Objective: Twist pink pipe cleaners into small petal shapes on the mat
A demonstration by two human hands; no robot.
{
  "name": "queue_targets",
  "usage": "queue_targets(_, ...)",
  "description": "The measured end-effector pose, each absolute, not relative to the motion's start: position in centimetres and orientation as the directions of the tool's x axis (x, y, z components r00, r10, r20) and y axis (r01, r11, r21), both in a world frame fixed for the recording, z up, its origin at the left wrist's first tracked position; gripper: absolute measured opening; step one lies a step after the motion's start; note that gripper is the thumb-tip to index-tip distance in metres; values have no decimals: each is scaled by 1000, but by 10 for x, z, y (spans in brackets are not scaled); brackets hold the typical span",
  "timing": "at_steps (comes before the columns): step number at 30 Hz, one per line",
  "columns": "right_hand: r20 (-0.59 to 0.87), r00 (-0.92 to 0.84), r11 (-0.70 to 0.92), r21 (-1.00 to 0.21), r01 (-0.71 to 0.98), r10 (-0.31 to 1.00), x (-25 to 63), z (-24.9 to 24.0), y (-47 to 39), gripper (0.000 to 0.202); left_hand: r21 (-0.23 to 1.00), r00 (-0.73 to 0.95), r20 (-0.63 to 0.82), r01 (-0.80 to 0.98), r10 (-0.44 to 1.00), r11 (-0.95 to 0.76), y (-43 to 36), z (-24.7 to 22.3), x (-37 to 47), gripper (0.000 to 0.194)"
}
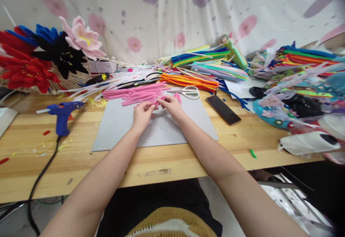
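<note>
Pinching a pink chenille stem (156,108) between them, the left hand (143,115) and right hand (172,106) meet over the gray cutting mat (115,133), fingertips closed on it; its exact shape is too small to tell. It should be light, soft and bendable, easily flattened, so gripping near its ends seems best.

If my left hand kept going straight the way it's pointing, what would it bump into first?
Most likely the fingertips of your right hand: your left hand angles toward them, with pink stem at its fingertips. Any gap between the hands is too small to judge.
</note>
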State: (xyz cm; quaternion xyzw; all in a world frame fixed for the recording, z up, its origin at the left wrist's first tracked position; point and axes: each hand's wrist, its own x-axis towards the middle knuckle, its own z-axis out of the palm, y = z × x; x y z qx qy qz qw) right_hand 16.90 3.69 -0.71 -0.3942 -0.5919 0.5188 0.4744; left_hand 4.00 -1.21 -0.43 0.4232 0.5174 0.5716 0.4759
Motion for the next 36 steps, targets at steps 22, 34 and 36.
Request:
queue_targets(22, 32, -337, -39, -979, -201, 941, 172, -8, 39, 42, 964, 14, -107, -245, 994, 107, -14, 1, 42, 34)
queue_targets(34, 66, -377, -19, -976, -218, 924, 170, -9, 34, 39, 967, 63, -138, -206, 988, 148, -13, -1, 41, 34)
queue_targets(36, 65, -388, -20, -977, -211, 920, 170, -9, 34, 37, 977, 3, -111, -182, 994, 110, -13, -2, 42, 34)
